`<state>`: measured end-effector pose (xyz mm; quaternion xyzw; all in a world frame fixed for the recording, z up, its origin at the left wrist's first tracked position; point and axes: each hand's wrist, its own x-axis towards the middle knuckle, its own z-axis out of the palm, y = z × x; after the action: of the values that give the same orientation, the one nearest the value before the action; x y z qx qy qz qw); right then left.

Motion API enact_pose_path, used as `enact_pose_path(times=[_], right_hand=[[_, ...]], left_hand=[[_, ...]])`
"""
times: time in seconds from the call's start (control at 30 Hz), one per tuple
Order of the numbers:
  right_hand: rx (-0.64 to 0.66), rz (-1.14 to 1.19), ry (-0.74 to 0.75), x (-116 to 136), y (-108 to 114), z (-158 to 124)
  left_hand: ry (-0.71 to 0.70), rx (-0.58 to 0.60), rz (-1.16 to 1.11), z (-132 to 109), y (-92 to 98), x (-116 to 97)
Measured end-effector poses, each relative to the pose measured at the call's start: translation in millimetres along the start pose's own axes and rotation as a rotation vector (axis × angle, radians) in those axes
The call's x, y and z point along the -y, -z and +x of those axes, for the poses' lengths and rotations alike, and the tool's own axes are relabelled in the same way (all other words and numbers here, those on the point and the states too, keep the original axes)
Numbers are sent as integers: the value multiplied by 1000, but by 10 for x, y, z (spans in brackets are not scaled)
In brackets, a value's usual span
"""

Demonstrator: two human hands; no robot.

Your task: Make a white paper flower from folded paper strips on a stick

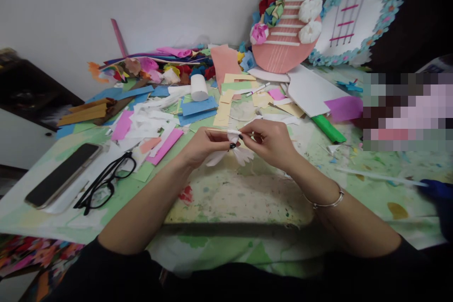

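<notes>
Over the near middle of the table, my left hand (198, 146) and my right hand (272, 141) meet around a white paper flower (243, 155). Its petals hang down below my fingers. The left thumb and fingers pinch the flower's white base, and a thin wooden stick (216, 129) runs along the top of that hand. From the other side, the right thumb and forefinger are closed on the same wrapped white base. My fingers partly hide where stick and paper meet.
A phone (63, 174) and black glasses (106, 184) lie at left. Behind the hands are paper scraps (141, 122), a white paper roll (198, 87) and blue paper strips (198, 110). A pink paper guitar (286, 54) stands at the back. A green crepe roll (328, 129) lies right.
</notes>
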<state>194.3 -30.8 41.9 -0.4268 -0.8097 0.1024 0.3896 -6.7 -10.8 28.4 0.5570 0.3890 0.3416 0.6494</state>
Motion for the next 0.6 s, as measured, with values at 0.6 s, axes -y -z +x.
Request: enact_pose_path(times=[0.6], right_hand=[[-87,269,-48,-45,-33,-13]], left_hand=[[20,-23,1,-17,-4,-51]])
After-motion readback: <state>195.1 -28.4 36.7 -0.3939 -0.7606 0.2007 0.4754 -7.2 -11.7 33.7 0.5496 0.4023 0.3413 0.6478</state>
